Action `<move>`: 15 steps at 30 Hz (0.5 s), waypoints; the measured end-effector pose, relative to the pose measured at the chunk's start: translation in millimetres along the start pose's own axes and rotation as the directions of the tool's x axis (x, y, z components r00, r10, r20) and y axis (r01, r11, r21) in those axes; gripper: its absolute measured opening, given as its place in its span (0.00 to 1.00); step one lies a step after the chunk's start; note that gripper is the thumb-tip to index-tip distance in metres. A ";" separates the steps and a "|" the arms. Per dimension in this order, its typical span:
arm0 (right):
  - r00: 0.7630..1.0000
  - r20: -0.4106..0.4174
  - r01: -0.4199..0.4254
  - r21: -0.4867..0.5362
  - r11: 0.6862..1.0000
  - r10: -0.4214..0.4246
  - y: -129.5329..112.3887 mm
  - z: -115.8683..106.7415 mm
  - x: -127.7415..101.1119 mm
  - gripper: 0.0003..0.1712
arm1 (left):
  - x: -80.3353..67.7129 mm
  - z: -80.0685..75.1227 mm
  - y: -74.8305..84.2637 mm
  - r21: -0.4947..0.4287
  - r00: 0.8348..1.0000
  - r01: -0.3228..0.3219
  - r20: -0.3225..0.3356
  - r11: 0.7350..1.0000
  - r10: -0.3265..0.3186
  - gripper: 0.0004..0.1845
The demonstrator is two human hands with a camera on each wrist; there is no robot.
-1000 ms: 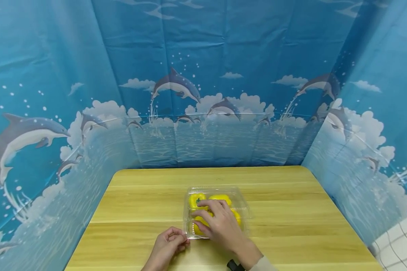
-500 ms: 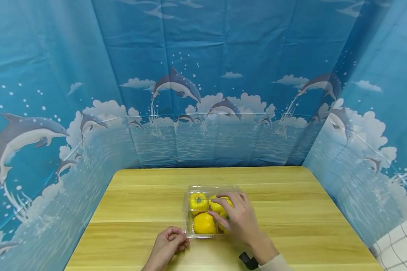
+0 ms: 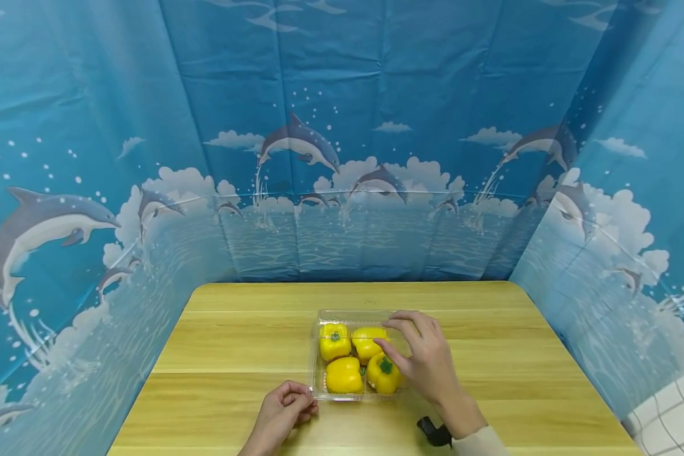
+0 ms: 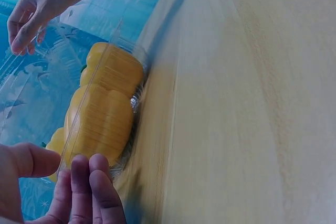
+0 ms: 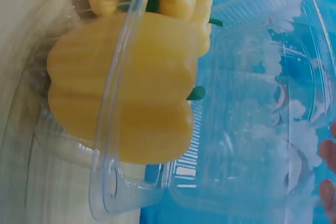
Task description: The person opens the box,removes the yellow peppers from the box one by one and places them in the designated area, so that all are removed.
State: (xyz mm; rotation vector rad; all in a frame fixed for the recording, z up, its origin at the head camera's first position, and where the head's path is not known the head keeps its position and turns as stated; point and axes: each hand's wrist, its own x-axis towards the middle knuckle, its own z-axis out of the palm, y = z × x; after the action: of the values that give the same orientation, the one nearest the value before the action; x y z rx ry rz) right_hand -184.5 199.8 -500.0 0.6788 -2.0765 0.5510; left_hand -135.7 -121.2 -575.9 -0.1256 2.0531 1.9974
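A clear plastic clamshell box (image 3: 348, 398) sits on the table with several yellow bell peppers (image 3: 344, 376) inside, their stems green. My left hand (image 3: 285, 408) pinches the box rim at its near left corner between thumb and fingers, as the left wrist view shows. The transparent lid (image 5: 247, 103) stands raised on the right side of the box in the right wrist view. My right hand (image 3: 424, 354) is over the right side of the box, thumb and fingers at the lid's edge; in the left wrist view this hand (image 4: 37, 17) pinches that edge.
The wooden table (image 3: 251, 342) has light boards and a rounded far edge. A blue curtain (image 3: 342, 234) with dolphins hangs behind it and on both sides. A black device (image 3: 433, 432) is at my right wrist, and white tiles (image 3: 672, 405) show at the lower right.
My right hand has moved to the right and up from over the peppers, drawing the lid with it, so the peppers now show more fully. The left hand has stayed at the corner.
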 end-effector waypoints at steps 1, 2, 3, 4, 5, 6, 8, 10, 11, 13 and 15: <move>1.000 -0.004 -0.006 0.010 1.000 0.006 1.3 -0.6 0.3 0.33 | -0.2 0.1 0.0 -0.001 1.000 -0.004 0.000 1.000 0.004 0.11; 1.000 -0.006 -0.012 0.017 1.000 0.013 2.7 -1.2 0.4 0.32 | -0.5 0.1 0.2 -0.003 1.000 -0.005 0.000 1.000 0.005 0.12; 1.000 -0.009 -0.021 0.026 0.999 0.021 4.2 -1.8 0.6 0.31 | -1.0 0.2 0.4 -0.006 1.000 -0.006 0.001 1.000 0.006 0.13; 0.999 -0.011 -0.031 0.035 0.999 0.031 5.7 -2.1 0.7 0.31 | -1.2 0.1 0.5 -0.008 1.000 -0.008 0.002 1.000 0.008 0.14; 0.999 -0.016 -0.038 0.044 0.998 0.039 7.4 -2.2 0.7 0.30 | -1.4 -0.1 0.7 -0.012 1.000 -0.009 0.004 1.000 0.009 0.15; 0.999 -0.018 -0.048 0.052 0.997 0.049 9.2 -2.3 0.4 0.29 | -1.5 -0.2 0.8 -0.016 1.000 -0.008 0.006 1.000 0.008 0.15; 0.997 -0.020 -0.067 0.065 0.996 0.069 12.4 -2.3 -0.5 0.26 | -1.8 -0.7 1.3 -0.023 1.000 -0.009 0.010 1.000 0.009 0.16; 0.996 -0.020 -0.085 0.082 0.993 0.087 15.4 -2.0 -1.8 0.20 | -1.9 -1.1 1.7 -0.025 1.000 -0.009 0.013 1.000 0.010 0.16; 0.995 -0.019 -0.094 0.092 0.991 0.096 16.9 -1.8 -2.5 0.17 | -2.0 -1.2 1.9 -0.026 1.000 -0.009 0.014 1.000 0.010 0.16; 0.992 -0.011 -0.121 0.122 0.985 0.124 19.1 -1.3 -3.4 0.15 | -1.8 -1.3 1.7 -0.026 1.000 -0.012 0.015 1.000 0.012 0.16; 0.988 -0.003 -0.150 0.154 0.976 0.153 21.0 -0.5 -4.0 0.19 | -1.6 -1.3 1.5 -0.027 1.000 -0.010 0.018 1.000 0.010 0.16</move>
State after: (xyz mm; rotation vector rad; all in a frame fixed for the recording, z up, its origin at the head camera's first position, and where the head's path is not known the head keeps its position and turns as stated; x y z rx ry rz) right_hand -195.8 217.0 -505.8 0.6045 -2.0983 0.8072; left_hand -134.8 -122.6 -574.0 -0.1026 2.0202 2.0252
